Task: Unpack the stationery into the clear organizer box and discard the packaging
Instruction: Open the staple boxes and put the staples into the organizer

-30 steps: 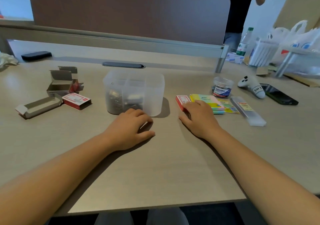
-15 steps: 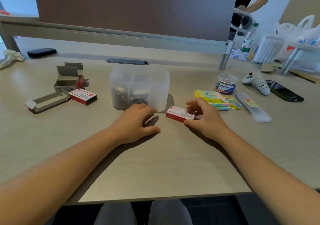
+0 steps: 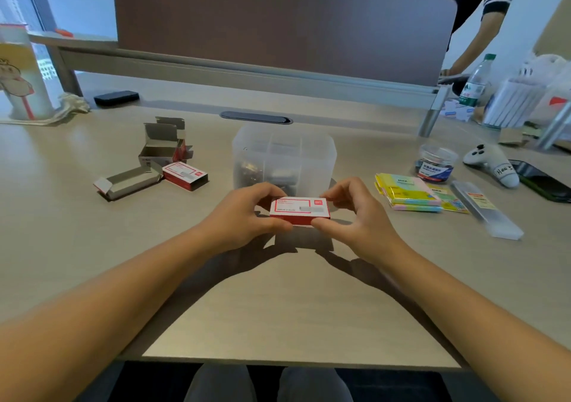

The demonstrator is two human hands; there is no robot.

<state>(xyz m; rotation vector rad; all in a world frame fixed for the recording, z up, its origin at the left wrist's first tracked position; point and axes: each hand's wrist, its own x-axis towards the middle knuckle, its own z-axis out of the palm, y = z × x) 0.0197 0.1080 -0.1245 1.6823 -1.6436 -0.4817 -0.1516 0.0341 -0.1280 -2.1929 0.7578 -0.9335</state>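
Head view shows the small red-and-white box (image 3: 299, 212) now lifted off the counter (image 3: 278, 309) and held between both hands in front of the clear organizer box (image 3: 284, 157). A second ago it lay by the sticky-note pads (image 3: 408, 191) under the right hand alone; half a second ago that hand had slid it toward the middle while the left hand rested flat near the organizer. That shift suggests the next unpacking step is about to start: this box looks sealed, and its contents have yet to go into the organizer.

Left hand (image 3: 247, 216) takes the box's left end, thumb on the near edge and fingers curled over the far side, so its grip pinches the box. Right hand (image 3: 355, 216) mirrors it on the right end, thumb tip on the near lower corner and fingers arched over the top, also pinching the box. Both forearms converge from the lower corners, wrists raised clear of the counter.

Off to the left lie opened cardboard packs (image 3: 154, 160), apparently emptied packaging not yet thrown away. A small jar (image 3: 435, 163) and a flat clear case (image 3: 485, 210) wait on the right.
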